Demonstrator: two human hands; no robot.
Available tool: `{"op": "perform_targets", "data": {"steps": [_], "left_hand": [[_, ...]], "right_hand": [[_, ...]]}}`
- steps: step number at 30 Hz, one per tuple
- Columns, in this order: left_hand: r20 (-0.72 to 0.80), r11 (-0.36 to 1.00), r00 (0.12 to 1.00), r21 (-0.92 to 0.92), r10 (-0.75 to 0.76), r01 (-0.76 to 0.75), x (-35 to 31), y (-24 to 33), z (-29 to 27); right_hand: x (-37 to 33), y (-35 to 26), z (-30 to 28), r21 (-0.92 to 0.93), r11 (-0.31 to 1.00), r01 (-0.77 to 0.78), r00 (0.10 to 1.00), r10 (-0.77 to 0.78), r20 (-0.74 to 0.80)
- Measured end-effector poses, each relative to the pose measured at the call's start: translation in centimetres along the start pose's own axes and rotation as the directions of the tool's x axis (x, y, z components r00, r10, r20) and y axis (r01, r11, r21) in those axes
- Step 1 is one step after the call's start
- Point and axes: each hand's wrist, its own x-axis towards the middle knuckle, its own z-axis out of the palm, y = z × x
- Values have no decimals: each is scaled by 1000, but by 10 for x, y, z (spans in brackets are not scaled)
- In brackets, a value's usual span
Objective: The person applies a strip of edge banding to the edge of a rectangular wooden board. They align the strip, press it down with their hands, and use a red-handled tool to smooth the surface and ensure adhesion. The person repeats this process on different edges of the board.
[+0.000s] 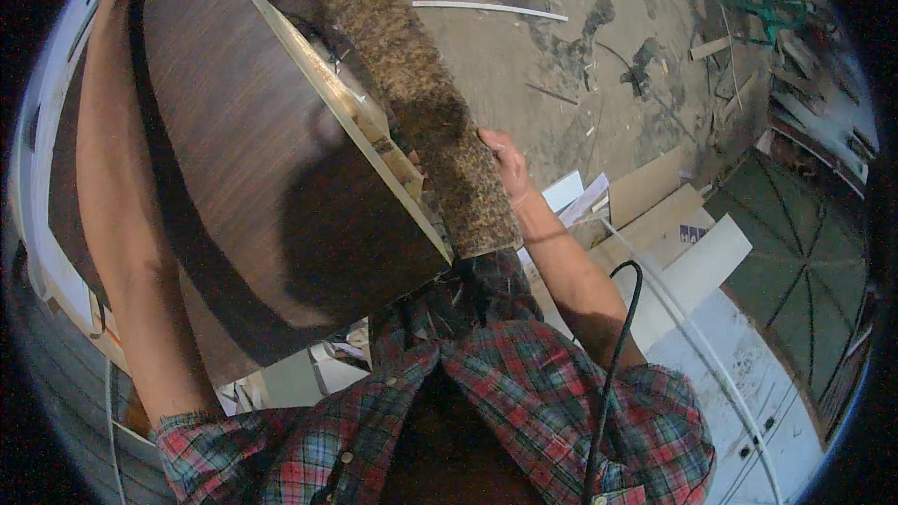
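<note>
Left hand out of view; its grip cannot be told. Dark wood-grain panel [281,159] seen at left. Mottled brown strip [398,56] held beside panel's edge, clamped in grip of right hand [508,166]. Positioning step judged in hand; steady alignment called for. Stained, dusty floor [524,51] littered; flat offcuts [652,194] piled at right.

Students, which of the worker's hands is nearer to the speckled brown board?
Right. The right hand holds the speckled brown board by its right edge; the left hand is out of view beyond the top, its forearm to the board's left.
</note>
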Motion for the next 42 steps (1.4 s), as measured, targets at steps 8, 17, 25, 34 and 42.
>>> {"op": "perform_targets", "data": {"steps": [8, 17, 25, 34, 42], "left_hand": [[-295, 943, 927, 165, -233, 289, -59, 41, -16], [-520, 917, 802, 85, -292, 389, -312, 179, -61], [-335, 239, -149, -862, -930, 446, -520, 291, 53], [-146, 146, 22, -937, -989, 319, -471, 255, 116], [-213, 215, 46, -910, -976, 354, -454, 262, 129]], "right_hand": [[1, -20, 22, 125, 982, -140, 965, 164, -204], [-46, -97, -18, 126, 990, -61, 997, 66, -36], [-31, -139, -68, -52, 995, -88, 995, 85, -52], [-12, -205, -109, 80, 989, -126, 989, 119, 87], [-16, -224, -102, 47, 983, -175, 977, 168, 132]]}}
